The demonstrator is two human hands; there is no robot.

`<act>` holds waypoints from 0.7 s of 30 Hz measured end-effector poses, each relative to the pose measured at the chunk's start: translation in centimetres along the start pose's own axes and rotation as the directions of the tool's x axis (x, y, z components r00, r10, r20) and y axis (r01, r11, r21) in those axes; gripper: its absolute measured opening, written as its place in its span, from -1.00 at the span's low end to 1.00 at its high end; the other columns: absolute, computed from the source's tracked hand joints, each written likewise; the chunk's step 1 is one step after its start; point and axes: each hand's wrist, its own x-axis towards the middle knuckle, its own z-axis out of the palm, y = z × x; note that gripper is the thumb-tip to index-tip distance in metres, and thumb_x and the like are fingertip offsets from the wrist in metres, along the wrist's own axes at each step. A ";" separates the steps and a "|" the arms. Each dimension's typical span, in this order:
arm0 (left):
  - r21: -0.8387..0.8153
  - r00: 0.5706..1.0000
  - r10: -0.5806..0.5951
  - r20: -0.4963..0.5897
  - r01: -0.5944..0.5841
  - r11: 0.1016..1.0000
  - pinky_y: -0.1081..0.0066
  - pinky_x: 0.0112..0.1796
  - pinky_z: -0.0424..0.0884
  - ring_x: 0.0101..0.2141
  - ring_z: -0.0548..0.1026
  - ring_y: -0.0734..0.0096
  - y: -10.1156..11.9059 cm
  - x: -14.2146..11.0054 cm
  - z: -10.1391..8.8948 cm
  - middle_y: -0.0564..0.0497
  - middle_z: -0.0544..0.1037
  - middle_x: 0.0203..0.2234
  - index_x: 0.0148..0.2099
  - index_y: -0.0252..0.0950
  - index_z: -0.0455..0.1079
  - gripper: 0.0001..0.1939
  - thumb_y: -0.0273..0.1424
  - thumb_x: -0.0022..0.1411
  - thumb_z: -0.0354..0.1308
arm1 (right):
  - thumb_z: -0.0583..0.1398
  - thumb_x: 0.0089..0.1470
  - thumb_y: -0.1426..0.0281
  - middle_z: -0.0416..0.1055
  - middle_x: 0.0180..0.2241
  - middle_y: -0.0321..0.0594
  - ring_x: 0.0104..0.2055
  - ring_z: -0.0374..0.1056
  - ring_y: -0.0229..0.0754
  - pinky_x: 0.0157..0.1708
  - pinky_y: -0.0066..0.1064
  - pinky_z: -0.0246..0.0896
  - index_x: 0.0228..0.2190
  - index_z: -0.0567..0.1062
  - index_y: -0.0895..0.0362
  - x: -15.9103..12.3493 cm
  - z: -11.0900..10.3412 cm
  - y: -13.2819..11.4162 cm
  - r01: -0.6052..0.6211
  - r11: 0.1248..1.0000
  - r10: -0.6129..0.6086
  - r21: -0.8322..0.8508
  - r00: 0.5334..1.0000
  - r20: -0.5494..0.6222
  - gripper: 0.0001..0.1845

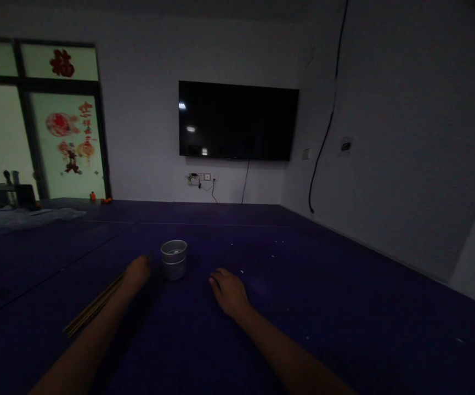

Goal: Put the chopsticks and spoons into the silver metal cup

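My left hand [137,272] is closed around a bundle of thin, light-brown wooden sticks [93,307] that look like chopsticks. Their long ends slant down toward me at the left, and a short dark tip shows past my fingers. Just right of that hand, a grey metal-looking cup [174,261] stands upright on the dark blue tabletop [204,340]. Something small and pale shows inside it, too dim to name. Right of the cup and apart from it, my right hand [229,293] rests palm down on the surface, open, with its fingers loosely bent and nothing in them.
Small white scraps [242,271] are scattered on the table. Clear plastic sheeting [27,218] and a dark box [11,195] lie at the far left, with orange items [106,201] near the back edge. A television [237,122] and a hanging black cable [323,145] are on the walls.
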 end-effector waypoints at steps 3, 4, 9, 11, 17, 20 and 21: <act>0.043 0.999 0.034 0.024 -0.035 0.998 0.48 -0.42 0.34 -0.37 0.53 0.28 -0.1 -0.1 0.9 -0.23 0.54 -0.44 -0.35 -0.37 0.40 -0.74 -0.60 0.11 -0.12 | -0.14 0.21 0.25 0.34 -0.05 -0.13 -0.01 0.25 -0.12 -0.04 -0.31 0.09 -0.07 0.40 0.09 -0.1 -0.1 0.0 0.005 1.000 -0.005 -0.004 1.000 0.009 -0.56; 0.052 0.998 0.050 0.028 -0.051 0.997 0.48 -0.40 0.35 -0.37 0.53 0.29 -0.1 -0.2 1.1 -0.22 0.54 -0.43 -0.34 -0.37 0.41 -0.74 -0.62 0.09 -0.11 | -0.14 0.21 0.25 0.34 -0.05 -0.13 -0.02 0.25 -0.13 -0.04 -0.31 0.09 -0.07 0.40 0.09 -0.1 -0.1 -0.1 0.006 1.000 -0.006 -0.006 1.000 0.013 -0.56; 0.096 0.993 0.110 0.034 -0.113 0.989 0.45 -0.32 0.37 -0.33 0.52 0.30 0.0 -0.4 1.3 -0.22 0.54 -0.38 -0.32 -0.38 0.41 -0.70 -0.68 0.01 -0.12 | -0.14 0.21 0.24 0.35 -0.06 -0.14 -0.03 0.26 -0.14 -0.04 -0.33 0.10 -0.08 0.40 0.09 -0.1 -0.1 -0.1 0.008 1.000 -0.008 -0.010 1.000 0.002 -0.56; 0.110 0.992 0.118 0.036 -0.121 0.987 0.43 -0.29 0.38 -0.32 0.52 0.29 -0.1 -0.4 1.3 -0.24 0.54 -0.36 -0.32 -0.39 0.42 -0.69 -0.67 0.01 -0.12 | -0.14 0.21 0.24 0.35 -0.07 -0.13 -0.03 0.26 -0.14 -0.04 -0.33 0.09 -0.08 0.41 0.10 0.0 -0.1 -0.1 0.011 1.000 -0.011 -0.013 1.000 0.004 -0.56; 0.127 0.992 0.117 0.043 -0.121 0.984 0.42 -0.29 0.39 -0.34 0.52 0.28 -0.5 -0.8 1.0 -0.26 0.54 -0.34 -0.31 -0.42 0.43 -0.69 -0.67 0.02 -0.12 | -0.13 0.21 0.26 0.35 -0.07 -0.13 -0.04 0.27 -0.14 -0.05 -0.31 0.10 -0.08 0.40 0.10 0.0 0.1 0.1 0.017 1.000 -0.017 -0.019 1.000 0.012 -0.57; 0.126 0.993 0.118 0.031 -0.121 0.985 0.40 -0.29 0.39 -0.34 0.52 0.26 -0.5 -1.1 0.9 -0.28 0.53 -0.34 -0.29 -0.44 0.43 -0.67 -0.67 0.03 -0.14 | -0.13 0.21 0.25 0.35 -0.07 -0.13 -0.04 0.27 -0.13 -0.05 -0.31 0.10 -0.09 0.41 0.10 0.0 0.0 0.1 0.015 1.000 -0.015 -0.020 1.000 0.014 -0.57; 0.124 0.992 0.120 0.024 -0.122 0.985 0.38 -0.29 0.40 -0.34 0.52 0.24 -0.5 -1.2 0.9 -0.30 0.53 -0.34 -0.29 -0.45 0.43 -0.67 -0.67 0.04 -0.14 | -0.13 0.21 0.25 0.35 -0.06 -0.13 -0.03 0.26 -0.12 -0.05 -0.31 0.10 -0.09 0.41 0.09 0.0 -0.1 0.1 0.017 1.000 -0.017 -0.019 1.000 0.013 -0.57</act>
